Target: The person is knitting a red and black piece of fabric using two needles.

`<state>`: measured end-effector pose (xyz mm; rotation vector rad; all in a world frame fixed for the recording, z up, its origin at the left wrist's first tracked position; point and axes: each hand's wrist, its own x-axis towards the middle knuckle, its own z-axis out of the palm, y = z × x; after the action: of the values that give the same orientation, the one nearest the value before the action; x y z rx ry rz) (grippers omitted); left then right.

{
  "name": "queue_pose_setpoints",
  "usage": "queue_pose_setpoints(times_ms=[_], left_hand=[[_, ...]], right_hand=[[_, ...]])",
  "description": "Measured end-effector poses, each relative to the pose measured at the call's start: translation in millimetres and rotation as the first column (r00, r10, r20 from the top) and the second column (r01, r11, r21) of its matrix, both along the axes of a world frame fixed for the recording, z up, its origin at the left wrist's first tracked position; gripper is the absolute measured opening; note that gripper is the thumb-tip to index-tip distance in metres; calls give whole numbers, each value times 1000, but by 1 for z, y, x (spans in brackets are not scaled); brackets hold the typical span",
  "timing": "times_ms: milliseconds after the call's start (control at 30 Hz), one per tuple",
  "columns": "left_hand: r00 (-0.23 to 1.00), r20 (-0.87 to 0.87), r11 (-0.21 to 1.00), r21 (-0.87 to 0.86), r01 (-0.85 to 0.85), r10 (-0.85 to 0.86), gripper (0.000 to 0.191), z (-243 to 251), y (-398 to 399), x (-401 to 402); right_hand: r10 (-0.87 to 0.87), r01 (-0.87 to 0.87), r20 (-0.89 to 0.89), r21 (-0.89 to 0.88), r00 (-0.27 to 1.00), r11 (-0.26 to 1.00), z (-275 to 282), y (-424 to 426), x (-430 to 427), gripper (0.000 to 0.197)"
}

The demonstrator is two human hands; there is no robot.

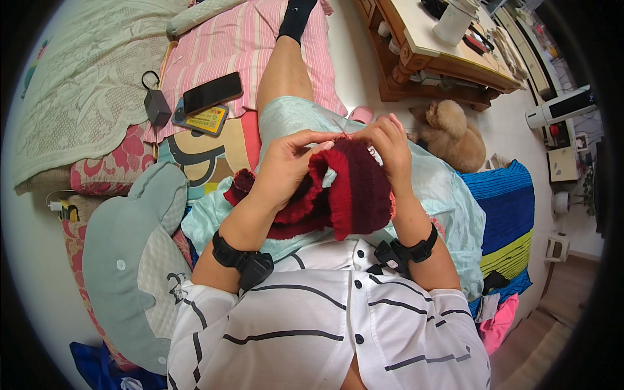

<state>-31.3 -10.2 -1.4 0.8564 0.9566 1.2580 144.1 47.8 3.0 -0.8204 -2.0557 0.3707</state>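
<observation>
A knitted piece [363, 185] in red and dark maroon bands hangs between my hands above my lap. My left hand [287, 165] pinches its upper edge between thumb and fingers. At the same edge, my right hand [387, 146] grips the knitting from the right, its fingertips close to the left ones. A thin needle or hook [339, 126] seems to stick up where the fingertips meet, but it is too fine to name surely. More of the knitting folds down behind my left wrist onto the pale green skirt [287, 117] over my lap.
To the left lie a black smartphone [213, 92], a phone-like device [209, 121] partly under it, a dark box with a loop [157, 108] and a grey plush animal cushion [117, 263]. A curly-haired dog [460, 139] rests on the floor beside a wooden table [438, 61].
</observation>
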Motion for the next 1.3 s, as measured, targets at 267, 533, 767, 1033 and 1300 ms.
queue_pose_setpoints(times_ms=[267,533,767,1033,1300], left_hand=[[995,48,993,-72,-89,93,17,1,2,-5],[984,124,991,-15,132,-129,15,-1,-1,6],[995,97,998,-61,-21,27,14,2,3,0],[992,124,999,-17,38,-36,15,0,-1,2],[1000,1,1000,-19,-17,17,21,8,2,-3]], right_hand=[[65,-68,35,102,997,992,-5,1,7,13],[307,-320,-93,-358,947,877,0,-6,2,36],[123,-119,49,-81,991,990,1,-3,10,30],[164,-163,13,-57,986,985,5,-5,4,14],[121,-121,-34,7,992,993,1,-4,6,13]])
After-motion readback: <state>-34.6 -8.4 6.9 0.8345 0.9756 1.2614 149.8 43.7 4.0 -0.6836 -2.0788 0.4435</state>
